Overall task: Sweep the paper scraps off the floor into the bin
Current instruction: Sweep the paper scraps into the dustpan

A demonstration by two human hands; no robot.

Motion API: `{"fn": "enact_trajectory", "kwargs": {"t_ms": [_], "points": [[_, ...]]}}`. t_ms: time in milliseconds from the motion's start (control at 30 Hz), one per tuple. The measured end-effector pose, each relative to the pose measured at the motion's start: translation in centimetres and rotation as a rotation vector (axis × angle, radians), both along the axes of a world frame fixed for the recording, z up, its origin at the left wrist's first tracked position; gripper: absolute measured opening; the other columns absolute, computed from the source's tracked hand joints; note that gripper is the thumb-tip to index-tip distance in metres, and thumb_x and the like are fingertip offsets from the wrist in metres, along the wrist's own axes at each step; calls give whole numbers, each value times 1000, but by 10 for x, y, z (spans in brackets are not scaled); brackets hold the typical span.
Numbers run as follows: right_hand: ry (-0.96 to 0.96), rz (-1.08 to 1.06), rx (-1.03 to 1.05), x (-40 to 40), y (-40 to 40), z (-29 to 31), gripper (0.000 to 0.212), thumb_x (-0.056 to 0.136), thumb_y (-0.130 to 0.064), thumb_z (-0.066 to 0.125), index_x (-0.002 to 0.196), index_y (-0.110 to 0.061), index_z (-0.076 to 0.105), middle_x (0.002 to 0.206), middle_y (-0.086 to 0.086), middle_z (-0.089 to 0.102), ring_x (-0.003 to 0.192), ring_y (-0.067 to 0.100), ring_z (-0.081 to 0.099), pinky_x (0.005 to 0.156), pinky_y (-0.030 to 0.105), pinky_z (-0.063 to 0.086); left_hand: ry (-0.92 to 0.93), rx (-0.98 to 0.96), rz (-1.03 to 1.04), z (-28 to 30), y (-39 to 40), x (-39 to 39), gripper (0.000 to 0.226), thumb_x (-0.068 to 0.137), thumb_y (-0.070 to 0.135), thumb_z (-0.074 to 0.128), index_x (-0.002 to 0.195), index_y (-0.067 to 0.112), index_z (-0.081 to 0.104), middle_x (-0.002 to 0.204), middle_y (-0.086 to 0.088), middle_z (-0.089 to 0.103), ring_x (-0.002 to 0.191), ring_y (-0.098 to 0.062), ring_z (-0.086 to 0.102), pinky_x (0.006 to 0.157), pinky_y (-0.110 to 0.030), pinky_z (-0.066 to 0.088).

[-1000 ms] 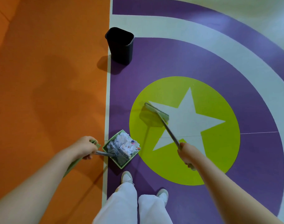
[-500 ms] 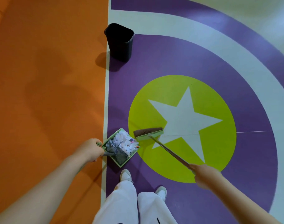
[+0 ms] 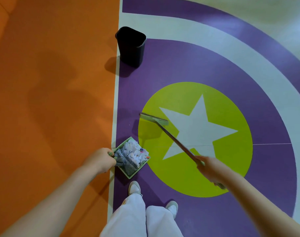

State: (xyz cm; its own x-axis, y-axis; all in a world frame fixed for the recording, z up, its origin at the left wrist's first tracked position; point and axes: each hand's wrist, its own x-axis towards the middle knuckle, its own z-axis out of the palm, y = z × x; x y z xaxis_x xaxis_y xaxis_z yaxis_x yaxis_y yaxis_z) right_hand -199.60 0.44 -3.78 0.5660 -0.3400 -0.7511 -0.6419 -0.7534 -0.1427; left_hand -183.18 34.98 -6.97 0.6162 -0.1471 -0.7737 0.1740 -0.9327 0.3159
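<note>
Presently, the left hand (image 3: 101, 159) is closed around the handle of a green dustpan (image 3: 132, 158), which sits low over the purple part of the floor (image 3: 162, 65), just right of the pale line bordering the orange area. Whether the dustpan touches the floor cannot be told. The paper scraps (image 3: 135, 152) lie heaped inside the dustpan, white with a few coloured flecks, beside a row of comb teeth along its near side.

The right hand (image 3: 210, 168) is clamped on the long handle of a broom (image 3: 171, 134). The handle runs up and to the left from that hand. The broom head (image 3: 153, 118) is over the left edge of the yellow-green circle (image 3: 214, 177), beside a point of the white star (image 3: 200, 127), and casts a shadow on the floor below it. Head and dustpan are apart.

The black bin (image 3: 131, 46) stands upright and open at the far end of the purple area, against the pale line, well apart from the dustpan. Its interior is too dark to inspect.

White trouser legs (image 3: 137, 218) and two white shoes (image 3: 134, 187) show at the bottom edge, near the dustpan.
</note>
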Motion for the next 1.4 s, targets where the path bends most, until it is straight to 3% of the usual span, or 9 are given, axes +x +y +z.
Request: {"fn": "enact_trajectory", "kwargs": {"t_ms": [133,300,467,800,900,1000,1100,1267,1400], "points": [[-75,-88,216,75,31,-32,38,97,-23,46,133,-29,52,58,6,56,38,20,50,35,27,44,-15,1,13,1,-1,-2,21,76,21,68,93,30,59,90,-1,70,78,-27,72,69,-34,58],[-42,-546,716,121,79,-55,23,98,-19,49,119,-10,53,63,12,46,37,15,44,36,18,37,-19,1,21,-1,0,-4,25,79,20,70,104,21,69,90,0,71,87,-27,70,61,-26,46],[98,-1057,1052,128,100,-83,6,98,-15,51,104,-14,50,63,9,50,35,8,49,33,16,42,-18,21,1,0,1,-4,29,78,23,69,107,19,70,95,-3,72,88,-29,70,75,-32,56],[55,-1389,1083,73,52,-90,11,98,-12,48,92,-3,50,56,9,49,32,9,49,31,17,44,-14,3,-13,3,-1,-4,18,79,23,69,96,29,66,96,2,71,85,-24,70,69,-26,51],[34,-1447,1045,37,32,-82,15,100,-15,47,93,-2,48,54,11,50,30,10,48,28,16,41,-25,-5,7,3,0,-6,13,79,19,67,81,29,60,91,3,69,84,-26,70,66,-26,49],[2,-1514,987,-1,16,-74,14,101,-16,46,94,-4,48,52,11,50,30,11,48,28,15,40,-26,-19,8,6,-1,-8,23,79,17,69,68,30,54,83,6,68,78,-28,70,63,-28,50],[-30,-1632,1009,-40,0,-65,16,102,-17,40,91,-6,45,50,9,47,29,9,44,27,15,38,-31,2,-7,7,-2,-7,20,78,19,68,68,28,53,87,-1,72,77,-29,72,67,-35,58],[-87,-1732,1021,-75,-1,-39,15,101,-16,38,88,-10,42,49,8,44,27,9,39,26,14,34,-12,-27,33,5,-2,-7,17,75,15,70,72,26,57,80,-3,71,60,-24,65,62,-31,55],[-117,-1678,1046,-77,2,0,7,86,-12,50,91,-10,44,51,6,43,27,7,36,24,14,32,0,-16,41,2,0,-7,14,73,14,64,78,26,58,84,-5,72,60,-25,67,62,-34,55]]}}
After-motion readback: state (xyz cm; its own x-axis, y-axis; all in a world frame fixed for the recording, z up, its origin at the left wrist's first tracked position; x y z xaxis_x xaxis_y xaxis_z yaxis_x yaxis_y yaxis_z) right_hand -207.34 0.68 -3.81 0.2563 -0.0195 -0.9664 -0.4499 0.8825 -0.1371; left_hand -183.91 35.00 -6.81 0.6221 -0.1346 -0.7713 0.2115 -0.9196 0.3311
